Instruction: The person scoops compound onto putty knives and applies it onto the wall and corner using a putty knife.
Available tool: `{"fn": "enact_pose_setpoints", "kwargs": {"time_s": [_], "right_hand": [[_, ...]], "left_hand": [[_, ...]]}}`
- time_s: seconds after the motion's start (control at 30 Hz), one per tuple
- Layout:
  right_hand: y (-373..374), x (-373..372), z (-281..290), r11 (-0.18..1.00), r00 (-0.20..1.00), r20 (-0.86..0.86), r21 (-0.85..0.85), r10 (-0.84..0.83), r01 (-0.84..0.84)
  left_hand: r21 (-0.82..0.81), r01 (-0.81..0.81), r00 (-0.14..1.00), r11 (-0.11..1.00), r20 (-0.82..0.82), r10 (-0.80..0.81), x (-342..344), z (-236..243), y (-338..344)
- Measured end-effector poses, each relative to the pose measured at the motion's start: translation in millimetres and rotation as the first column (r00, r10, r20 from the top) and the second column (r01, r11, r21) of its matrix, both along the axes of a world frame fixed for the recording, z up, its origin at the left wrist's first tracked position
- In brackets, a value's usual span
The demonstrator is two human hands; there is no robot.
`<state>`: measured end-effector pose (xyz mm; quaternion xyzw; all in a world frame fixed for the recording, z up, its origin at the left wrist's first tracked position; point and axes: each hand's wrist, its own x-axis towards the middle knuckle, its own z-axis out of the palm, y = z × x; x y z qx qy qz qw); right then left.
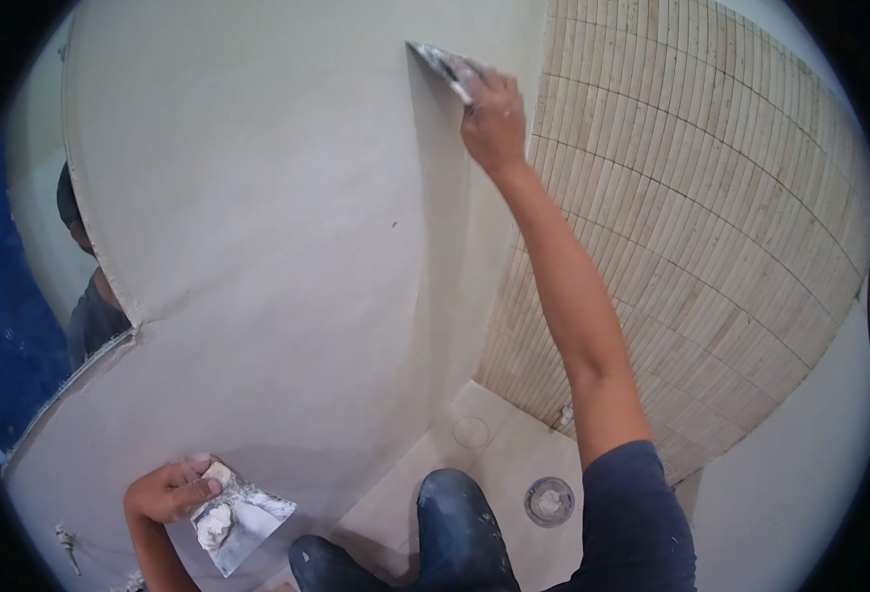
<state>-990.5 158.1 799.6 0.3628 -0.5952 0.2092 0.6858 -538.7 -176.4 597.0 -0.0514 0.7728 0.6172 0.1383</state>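
High on the off-white wall (pixel 257 178), near the inside corner, my right hand (pixel 494 118) is closed round a metal scraper (pixel 433 62) smeared with white filler, its blade tip at the wall surface. At the lower left, my left hand (pixel 174 491) grips a wide metal filler knife (pixel 255 528) by its upper end. A lump of white filler (pixel 214 526) sits on that blade, with more smeared near my thumb. My right arm stretches up from the lower right; the scraper's handle is mostly hidden by my fingers.
Ribbed beige tiles (pixel 701 197) cover the right wall. Below are the pale floor (pixel 376 533), a round drain (pixel 548 503) and my knees (pixel 455 523). A small fitting (pixel 68 548) protrudes at lower left. Past the wall's broken left edge show a blue surface (pixel 1 296) and a person (pixel 95 306), possibly reflected.
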Motion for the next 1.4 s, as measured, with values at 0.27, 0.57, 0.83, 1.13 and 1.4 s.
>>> {"fn": "enact_pose_setpoints", "kwargs": {"time_s": [0.27,0.57,0.83,1.13,1.4], "right_hand": [[50.4,2.8,-85.2,0.970,0.994,0.099,0.236,0.034,-0.057],[19.4,-14.0,60.7,0.996,0.996,-0.083,0.079,0.035,-0.028],[32.6,-46.5,-35.5,0.977,0.999,0.035,0.212,-0.040,0.032],[27.7,-23.7,-221.9,0.982,0.938,0.345,0.188,-0.044,-0.023],[-18.5,20.4,-408.7,1.000,0.767,0.642,-0.026,0.004,0.017]], "left_hand": [[-0.134,0.030,0.999,0.991,0.020,-0.027,-7.4,8.0,3.9],[-0.123,-0.025,1.000,0.992,0.009,0.027,-0.2,-3.8,-7.4],[-0.195,0.028,1.000,0.980,0.015,-0.026,-0.4,7.5,-3.1],[-0.162,0.096,0.994,0.982,-0.028,-0.102,-5.7,12.6,0.4],[-0.188,0.048,0.998,0.981,-0.031,-0.055,-3.0,11.6,1.3]]}}
